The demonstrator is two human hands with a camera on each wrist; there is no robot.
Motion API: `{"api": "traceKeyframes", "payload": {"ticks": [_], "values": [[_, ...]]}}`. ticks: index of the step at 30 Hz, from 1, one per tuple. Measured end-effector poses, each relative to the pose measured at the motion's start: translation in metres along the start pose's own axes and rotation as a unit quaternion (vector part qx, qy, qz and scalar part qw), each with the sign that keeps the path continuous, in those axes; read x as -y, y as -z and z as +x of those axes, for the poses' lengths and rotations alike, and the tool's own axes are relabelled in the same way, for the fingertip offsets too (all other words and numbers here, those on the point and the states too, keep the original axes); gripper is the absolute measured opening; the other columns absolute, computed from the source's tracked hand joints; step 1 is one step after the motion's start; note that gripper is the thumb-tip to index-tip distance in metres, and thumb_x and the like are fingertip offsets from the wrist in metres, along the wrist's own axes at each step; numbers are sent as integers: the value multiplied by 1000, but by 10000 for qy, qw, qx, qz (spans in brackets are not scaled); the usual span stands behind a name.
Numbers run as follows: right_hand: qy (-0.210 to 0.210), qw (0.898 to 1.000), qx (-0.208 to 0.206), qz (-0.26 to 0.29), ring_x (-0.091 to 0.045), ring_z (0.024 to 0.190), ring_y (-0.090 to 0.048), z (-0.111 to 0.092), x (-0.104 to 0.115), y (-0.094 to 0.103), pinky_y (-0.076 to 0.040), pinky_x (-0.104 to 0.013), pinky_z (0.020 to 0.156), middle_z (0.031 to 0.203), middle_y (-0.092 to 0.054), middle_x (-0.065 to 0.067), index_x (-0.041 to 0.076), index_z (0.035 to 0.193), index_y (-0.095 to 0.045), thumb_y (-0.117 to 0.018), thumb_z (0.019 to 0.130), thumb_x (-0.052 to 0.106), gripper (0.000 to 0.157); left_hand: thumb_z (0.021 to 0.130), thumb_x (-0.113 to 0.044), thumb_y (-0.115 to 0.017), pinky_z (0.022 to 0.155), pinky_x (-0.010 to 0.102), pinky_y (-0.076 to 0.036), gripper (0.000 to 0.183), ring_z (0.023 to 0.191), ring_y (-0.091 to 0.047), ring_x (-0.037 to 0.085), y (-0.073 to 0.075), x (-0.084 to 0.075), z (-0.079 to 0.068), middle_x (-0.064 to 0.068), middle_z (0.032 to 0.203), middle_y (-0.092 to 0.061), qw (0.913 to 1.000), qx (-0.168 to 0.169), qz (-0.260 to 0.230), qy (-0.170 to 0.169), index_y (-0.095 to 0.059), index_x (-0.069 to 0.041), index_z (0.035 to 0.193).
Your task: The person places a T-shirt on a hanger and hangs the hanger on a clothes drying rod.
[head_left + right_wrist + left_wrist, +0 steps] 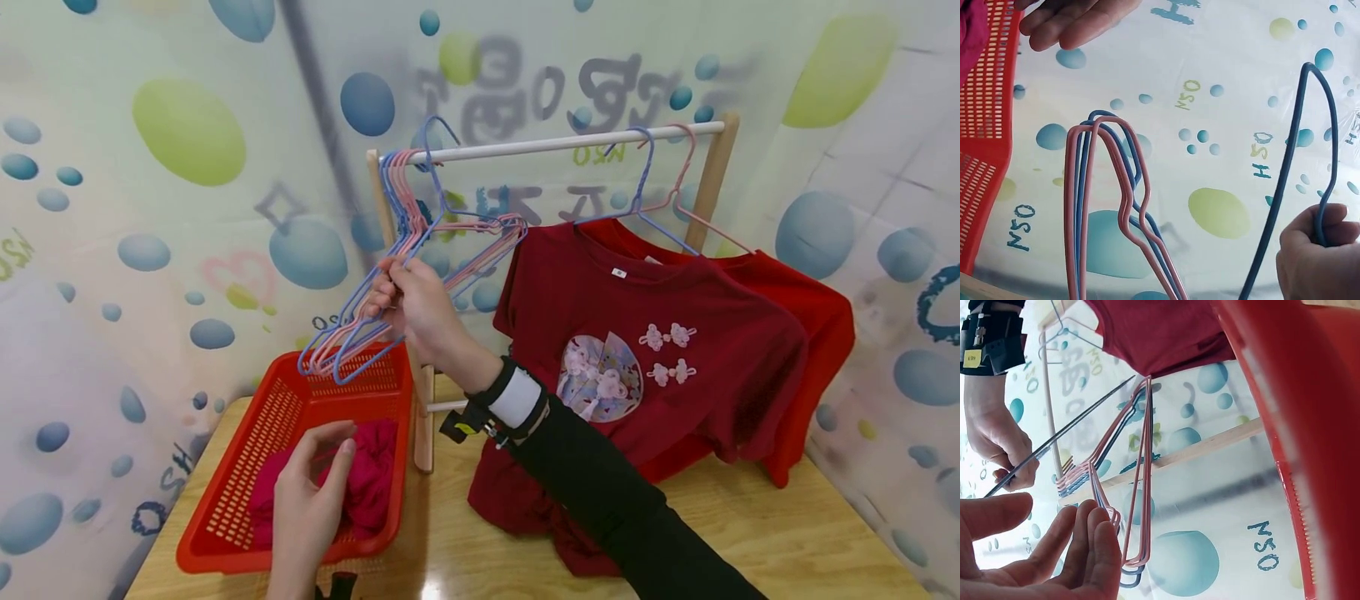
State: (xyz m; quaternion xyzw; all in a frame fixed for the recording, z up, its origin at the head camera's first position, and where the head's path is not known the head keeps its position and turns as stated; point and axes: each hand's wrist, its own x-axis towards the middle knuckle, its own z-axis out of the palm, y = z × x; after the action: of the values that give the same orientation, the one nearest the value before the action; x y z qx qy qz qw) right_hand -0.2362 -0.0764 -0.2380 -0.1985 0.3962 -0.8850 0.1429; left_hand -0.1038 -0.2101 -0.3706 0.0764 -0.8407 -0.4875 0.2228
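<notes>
My right hand (396, 293) grips a blue wire hanger (366, 365) out of a bunch of pink and blue hangers (457, 229) that hang at the left end of a white rod (555, 143). The right wrist view shows the fingers (1313, 247) curled round the blue hanger (1290, 156) just under its hook. My left hand (330, 454) hovers with relaxed fingers over a magenta cloth (373, 492) lying in a red plastic basket (225, 533). It holds nothing. In the left wrist view the left hand (1047, 550) lies palm up below the hanger bunch (1138, 487).
A dark red shirt with pink flower trim (675, 292) hangs on a blue hanger at the rod's right end, with a brighter red shirt (821, 321) behind it on a pink hanger. The wooden rack stands on a wooden table (765, 533). A bubble-print backdrop closes in all sides.
</notes>
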Motion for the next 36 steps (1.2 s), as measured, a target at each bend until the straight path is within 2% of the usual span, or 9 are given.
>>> {"api": "traceKeyframes", "payload": {"ticks": [6, 14, 22, 30, 36], "values": [[-27, 9998, 151, -134, -10, 56, -34, -14, 7, 5, -36, -23, 59, 70, -32, -2, 8, 97, -37, -26, 107, 15, 16, 97, -27, -57, 84, 10, -40, 28, 100, -55, 5, 0, 1, 0, -1, 114, -64, 10000, -75, -29, -29, -64, -10, 119], [-120, 9994, 188, -278, -7, 54, -31, -53, 8, 26, -31, -20, 56, 65, -31, 0, 9, 97, -36, -27, 107, 16, 16, 97, -30, -57, 84, 10, -39, 31, 100, -54, 5, 0, 1, 1, -1, 115, -64, 10000, -70, 16, -35, -64, -11, 120], [-381, 9975, 106, -587, -6, 53, -26, -98, 6, 57, -25, -21, 55, 65, -29, 2, 9, 97, -35, -26, 107, 17, 16, 97, -32, -56, 84, 10, -39, 31, 100, -54, 5, 0, 2, 1, -1, 115, -64, 9999, -48, 89, 36, -63, -11, 120], [-729, 9920, 381, -957, -7, 52, -26, -139, 16, 90, -25, -21, 54, 66, -30, 2, 7, 97, -36, -28, 107, 20, 19, 97, -29, -56, 84, 10, -39, 29, 101, -54, 4, 2, 1, 1, -1, 117, -63, 9999, 2, 60, 106, -63, -12, 120], [-936, 9835, 711, -1378, -8, 53, -25, -163, 19, 113, -24, -22, 54, 67, -31, 3, 9, 97, -38, -32, 107, 23, 19, 97, -30, -56, 84, 10, -40, 30, 101, -54, 4, -1, 2, 1, -1, 117, -63, 9999, 55, 35, 93, -63, -12, 121]]}}
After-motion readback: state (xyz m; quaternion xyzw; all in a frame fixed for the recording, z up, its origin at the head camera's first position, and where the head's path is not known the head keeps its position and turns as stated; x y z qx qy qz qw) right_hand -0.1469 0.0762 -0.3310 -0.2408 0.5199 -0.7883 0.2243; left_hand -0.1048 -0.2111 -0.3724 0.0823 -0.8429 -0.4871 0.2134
